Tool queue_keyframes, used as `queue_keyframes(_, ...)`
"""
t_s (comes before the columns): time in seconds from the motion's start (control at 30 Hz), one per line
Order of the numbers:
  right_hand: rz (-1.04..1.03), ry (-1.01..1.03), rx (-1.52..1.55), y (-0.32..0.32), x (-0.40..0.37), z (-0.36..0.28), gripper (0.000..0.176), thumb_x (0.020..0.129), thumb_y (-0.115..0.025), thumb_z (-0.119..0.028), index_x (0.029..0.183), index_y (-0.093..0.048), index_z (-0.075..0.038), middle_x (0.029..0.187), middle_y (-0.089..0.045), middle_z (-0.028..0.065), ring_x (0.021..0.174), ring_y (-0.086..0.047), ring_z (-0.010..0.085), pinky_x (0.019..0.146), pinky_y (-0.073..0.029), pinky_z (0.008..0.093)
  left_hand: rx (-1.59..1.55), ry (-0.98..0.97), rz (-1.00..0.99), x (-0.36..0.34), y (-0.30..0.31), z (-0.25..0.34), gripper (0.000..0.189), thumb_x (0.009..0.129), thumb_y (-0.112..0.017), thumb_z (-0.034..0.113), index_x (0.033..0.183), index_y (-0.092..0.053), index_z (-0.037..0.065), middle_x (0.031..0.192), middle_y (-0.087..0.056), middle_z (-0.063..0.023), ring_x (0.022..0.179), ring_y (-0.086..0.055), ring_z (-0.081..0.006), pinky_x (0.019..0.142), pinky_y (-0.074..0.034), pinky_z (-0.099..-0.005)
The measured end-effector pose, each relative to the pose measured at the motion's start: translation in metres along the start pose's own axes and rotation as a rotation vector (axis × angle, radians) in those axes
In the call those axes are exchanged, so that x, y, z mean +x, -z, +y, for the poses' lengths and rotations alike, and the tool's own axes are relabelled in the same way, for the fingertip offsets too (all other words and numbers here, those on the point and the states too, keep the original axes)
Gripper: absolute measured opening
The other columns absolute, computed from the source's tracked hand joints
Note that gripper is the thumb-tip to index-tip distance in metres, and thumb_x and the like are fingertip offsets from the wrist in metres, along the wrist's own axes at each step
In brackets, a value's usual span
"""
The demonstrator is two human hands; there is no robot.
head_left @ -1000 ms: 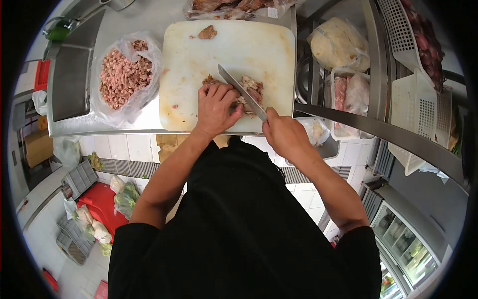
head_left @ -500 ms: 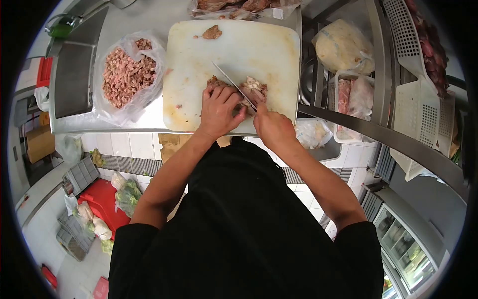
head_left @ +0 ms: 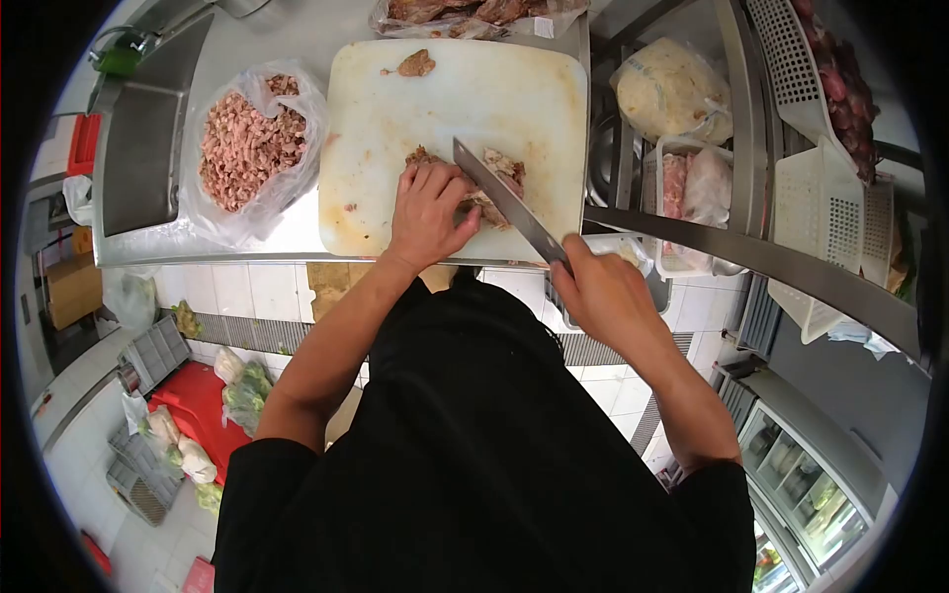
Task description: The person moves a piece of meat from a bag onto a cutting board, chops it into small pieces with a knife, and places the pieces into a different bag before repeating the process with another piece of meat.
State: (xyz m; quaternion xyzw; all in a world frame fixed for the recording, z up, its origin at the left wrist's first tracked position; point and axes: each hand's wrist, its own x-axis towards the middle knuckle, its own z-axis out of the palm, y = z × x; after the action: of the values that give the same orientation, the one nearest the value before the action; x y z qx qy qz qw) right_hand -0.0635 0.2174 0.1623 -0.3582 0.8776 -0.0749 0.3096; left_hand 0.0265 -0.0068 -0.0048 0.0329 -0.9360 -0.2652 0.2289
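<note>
A white cutting board (head_left: pixel 455 94) lies on the steel counter. My left hand (head_left: pixel 431 212) has its fingers curled over a piece of browned meat (head_left: pixel 423 156) near the board's front edge. In my right hand (head_left: pixel 605 292) is the handle of a long knife (head_left: pixel 509 206), whose blade slants up and left across the board beside my left fingertips. Cut meat (head_left: pixel 506 171) lies on both sides of the blade. A small brown scrap (head_left: pixel 416 63) rests near the board's back edge.
An open plastic bag of chopped meat (head_left: pixel 252 148) stands left of the board, beside a steel sink (head_left: pixel 145 148). Bagged browned meat (head_left: pixel 474 14) lies behind the board. A metal rack on the right holds a bagged pale item (head_left: pixel 674 91) and white baskets (head_left: pixel 817 212).
My right hand has moved right and toward my body, drawing the knife with it. More of the blade shows now, broad side up. My left hand stays on the meat.
</note>
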Motion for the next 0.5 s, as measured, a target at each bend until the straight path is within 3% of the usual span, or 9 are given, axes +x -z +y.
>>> queue_keyframes(0.13, -0.057, -0.066, 0.001, -0.016, 0.0, 0.004, 0.018, 0.099, -0.057, -0.017, 0.104, -0.054, 0.0, 0.077, -0.069, 0.0271, 0.077, -0.071, 0.0459, 0.071, -0.056, 0.0562, 0.008, -0.012, -0.005, 0.0, -0.003, 0.0, 0.03, 0.075, -0.078, 0.023, 0.101, -0.068, 0.011, 0.108, -0.064, -0.0049, 0.11, -0.059, -0.027, 0.102, -0.04, -0.0479)
queue_keyframes(0.3, 0.063, 0.02, 0.039, -0.045, 0.055, 0.003, 0.02, 0.101, -0.054, -0.019, 0.104, -0.053, 0.0, 0.076, -0.069, 0.0266, 0.076, -0.068, 0.049, 0.07, -0.052, 0.0582, 0.019, 0.015, -0.002, 0.001, -0.004, 0.0, 0.028, 0.075, -0.078, 0.023, 0.098, -0.068, 0.011, 0.108, -0.065, -0.0056, 0.109, -0.06, -0.0269, 0.101, -0.04, -0.0481)
queue_keyframes(0.5, -0.078, -0.08, -0.043, -0.024, 0.0, -0.001, 0.02, 0.101, -0.053, -0.019, 0.105, -0.052, 0.001, 0.073, -0.068, 0.026, 0.073, -0.069, 0.047, 0.068, -0.054, 0.0578, 0.033, -0.001, -0.018, -0.001, -0.002, -0.002, 0.028, 0.075, -0.078, 0.023, 0.098, -0.068, 0.01, 0.108, -0.065, -0.0061, 0.109, -0.06, -0.027, 0.101, -0.04, -0.0476)
